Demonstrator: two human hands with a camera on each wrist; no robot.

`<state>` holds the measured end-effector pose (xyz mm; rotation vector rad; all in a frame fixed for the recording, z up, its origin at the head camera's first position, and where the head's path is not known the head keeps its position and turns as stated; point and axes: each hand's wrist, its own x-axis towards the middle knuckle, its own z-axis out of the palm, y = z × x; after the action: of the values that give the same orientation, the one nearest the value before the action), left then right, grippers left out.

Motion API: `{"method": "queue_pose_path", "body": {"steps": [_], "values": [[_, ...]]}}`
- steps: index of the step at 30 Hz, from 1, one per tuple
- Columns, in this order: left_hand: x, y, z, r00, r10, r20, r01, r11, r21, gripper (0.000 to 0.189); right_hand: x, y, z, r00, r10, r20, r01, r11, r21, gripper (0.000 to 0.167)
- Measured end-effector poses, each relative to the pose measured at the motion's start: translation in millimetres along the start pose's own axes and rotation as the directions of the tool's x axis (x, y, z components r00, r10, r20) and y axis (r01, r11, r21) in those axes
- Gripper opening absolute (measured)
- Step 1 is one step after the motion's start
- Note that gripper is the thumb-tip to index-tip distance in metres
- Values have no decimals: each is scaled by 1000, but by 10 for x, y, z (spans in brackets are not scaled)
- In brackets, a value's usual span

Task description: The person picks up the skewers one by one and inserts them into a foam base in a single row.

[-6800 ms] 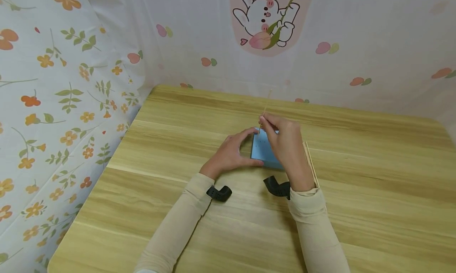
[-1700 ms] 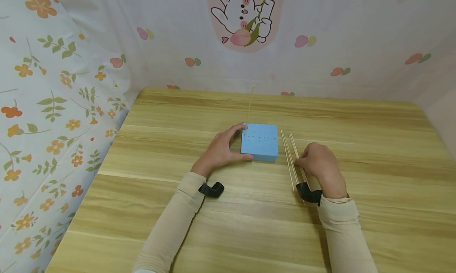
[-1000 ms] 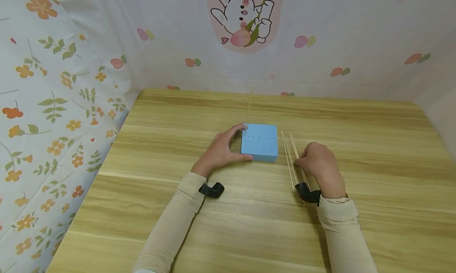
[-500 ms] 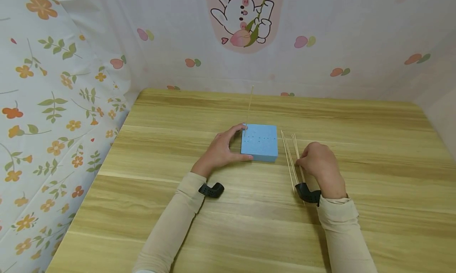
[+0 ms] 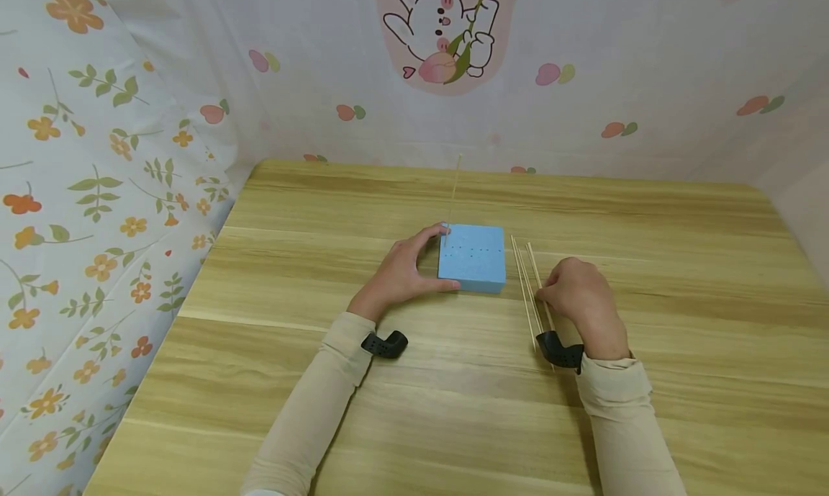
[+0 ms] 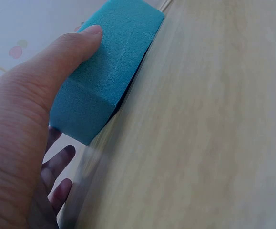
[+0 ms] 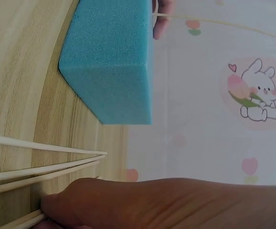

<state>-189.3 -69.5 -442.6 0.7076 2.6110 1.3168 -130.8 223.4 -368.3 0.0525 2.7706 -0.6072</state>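
On the table a light-blue foam block (image 5: 473, 258) with small holes in its top lies between my hands. My left hand (image 5: 404, 273) grips its left side, thumb at the near face and a finger at the far corner; the left wrist view shows the thumb (image 6: 83, 45) pressed to the foam. A thin wooden stick (image 5: 455, 194) stands upright in the block's left part. Right of the block, several more sticks (image 5: 523, 283) lie lengthwise. My right hand (image 5: 579, 294) pinches sticks (image 7: 21, 222) at the right of this bunch; the fingers beneath are hidden.
The wood-grain table (image 5: 414, 424) ends at a white printed curtain (image 5: 311, 86) behind, with a flowered cloth (image 5: 116, 215) on the left. Black wrist devices (image 5: 385, 345) sit at both cuffs; the right one overlaps the sticks' near ends.
Earlier the right hand held a stick at the block; that stick now stands there alone, and the hand is at the sticks on the right. Those sticks shifted slightly under its fingers. The left hand stays.
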Motion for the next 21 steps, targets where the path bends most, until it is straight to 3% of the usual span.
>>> {"method": "queue_pose_path", "body": {"steps": [21], "values": [[0,0,5,1000,-1,-4,1,1000,0,93,-5,-38,-10,1000,-4,27,4,1000,13,29]]}}
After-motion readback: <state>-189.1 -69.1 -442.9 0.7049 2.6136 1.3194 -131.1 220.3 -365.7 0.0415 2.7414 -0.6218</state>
